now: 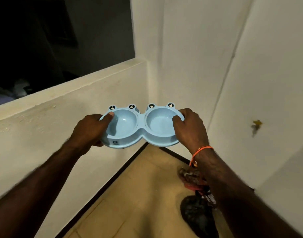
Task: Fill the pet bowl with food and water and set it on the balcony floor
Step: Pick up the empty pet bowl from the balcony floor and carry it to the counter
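Both hands hold the empty blue bowl (141, 125) in the air above the floor (138, 194): left hand (89, 130) grips its left rim, right hand (190, 129) its right rim. Keep it level while carrying it to be filled.

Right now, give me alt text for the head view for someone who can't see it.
Two bare hands, left hand and right hand, hold an empty light-blue double pet bowl with frog eyes level in the air, above a tan tiled floor in a corner of white walls.
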